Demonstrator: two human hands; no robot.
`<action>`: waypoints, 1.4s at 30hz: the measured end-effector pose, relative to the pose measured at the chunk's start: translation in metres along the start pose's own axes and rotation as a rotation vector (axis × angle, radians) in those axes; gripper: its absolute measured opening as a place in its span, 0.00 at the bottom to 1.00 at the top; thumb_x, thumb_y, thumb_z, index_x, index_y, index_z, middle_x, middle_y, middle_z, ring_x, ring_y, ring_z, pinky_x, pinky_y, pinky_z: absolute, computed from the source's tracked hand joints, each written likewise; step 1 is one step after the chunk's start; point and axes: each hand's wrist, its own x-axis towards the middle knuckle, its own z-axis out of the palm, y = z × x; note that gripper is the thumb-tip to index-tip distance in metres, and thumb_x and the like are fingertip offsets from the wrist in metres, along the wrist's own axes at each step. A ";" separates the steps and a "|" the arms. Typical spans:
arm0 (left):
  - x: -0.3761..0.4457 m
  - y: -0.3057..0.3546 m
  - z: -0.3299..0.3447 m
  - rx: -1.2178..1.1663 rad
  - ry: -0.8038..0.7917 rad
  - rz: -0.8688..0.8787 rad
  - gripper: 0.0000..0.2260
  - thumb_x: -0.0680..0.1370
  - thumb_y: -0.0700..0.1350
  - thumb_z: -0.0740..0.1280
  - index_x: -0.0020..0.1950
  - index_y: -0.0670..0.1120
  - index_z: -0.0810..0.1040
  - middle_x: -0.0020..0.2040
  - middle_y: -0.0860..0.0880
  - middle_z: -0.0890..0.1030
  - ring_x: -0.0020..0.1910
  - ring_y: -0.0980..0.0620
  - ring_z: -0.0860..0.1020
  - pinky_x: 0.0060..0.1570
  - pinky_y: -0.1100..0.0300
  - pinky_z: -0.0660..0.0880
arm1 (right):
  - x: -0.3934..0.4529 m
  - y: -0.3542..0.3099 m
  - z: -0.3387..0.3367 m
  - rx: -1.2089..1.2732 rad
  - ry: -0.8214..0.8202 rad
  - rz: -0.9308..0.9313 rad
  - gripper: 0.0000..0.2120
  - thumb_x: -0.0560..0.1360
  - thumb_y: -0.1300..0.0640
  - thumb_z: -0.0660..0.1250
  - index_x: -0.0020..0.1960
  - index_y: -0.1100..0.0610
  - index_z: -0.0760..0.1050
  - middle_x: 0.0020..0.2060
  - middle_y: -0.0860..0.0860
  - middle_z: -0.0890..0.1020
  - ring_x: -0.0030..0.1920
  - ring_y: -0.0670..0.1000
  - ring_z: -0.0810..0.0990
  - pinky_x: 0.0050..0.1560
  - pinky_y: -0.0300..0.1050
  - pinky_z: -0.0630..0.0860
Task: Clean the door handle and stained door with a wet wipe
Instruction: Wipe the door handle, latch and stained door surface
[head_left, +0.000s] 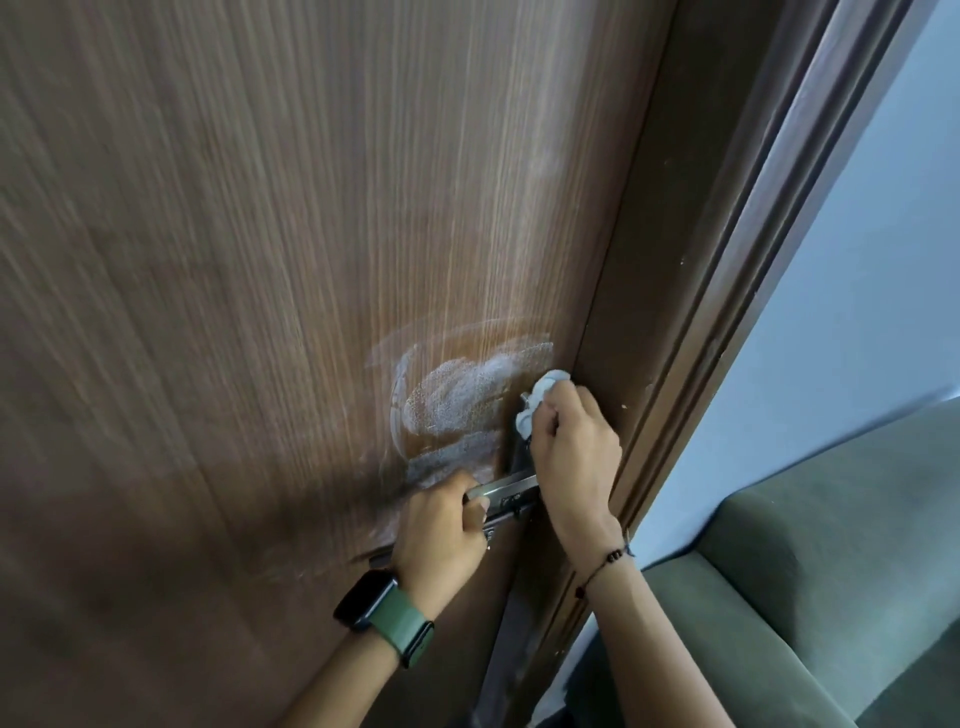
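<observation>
A brown wood-grain door (260, 260) fills most of the view. A white smeared stain (447, 400) sits on it just above and left of the metal lever handle (511, 488). My left hand (441, 530), with a green-strapped watch on the wrist, grips the lever's end. My right hand (571, 452) holds a crumpled white wet wipe (540, 397) against the top of the handle's backplate, near the door's right edge. Most of the backplate is hidden behind my right hand.
The dark brown door frame (701, 312) runs diagonally down the right of the door. Beyond it are a pale blue wall (857, 286) and a green upholstered sofa (831, 571) at the lower right.
</observation>
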 end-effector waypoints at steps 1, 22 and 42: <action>0.002 0.002 -0.001 0.074 -0.037 0.007 0.06 0.77 0.41 0.61 0.49 0.42 0.76 0.41 0.43 0.82 0.40 0.45 0.79 0.35 0.53 0.72 | -0.004 0.001 0.001 0.016 -0.027 -0.010 0.09 0.72 0.70 0.63 0.34 0.63 0.69 0.31 0.56 0.75 0.23 0.56 0.69 0.20 0.45 0.63; 0.030 0.018 0.052 0.460 0.001 0.051 0.17 0.72 0.56 0.51 0.30 0.49 0.70 0.25 0.47 0.78 0.21 0.47 0.74 0.24 0.64 0.61 | -0.021 0.015 0.002 0.297 0.211 0.094 0.08 0.74 0.59 0.60 0.48 0.59 0.77 0.37 0.46 0.77 0.34 0.40 0.70 0.37 0.20 0.64; 0.019 0.012 0.076 0.145 0.137 -0.035 0.19 0.68 0.54 0.57 0.38 0.43 0.82 0.25 0.44 0.81 0.22 0.45 0.78 0.21 0.59 0.73 | -0.034 0.025 0.027 0.429 0.147 0.218 0.09 0.75 0.57 0.60 0.48 0.58 0.77 0.38 0.53 0.82 0.34 0.53 0.79 0.35 0.33 0.69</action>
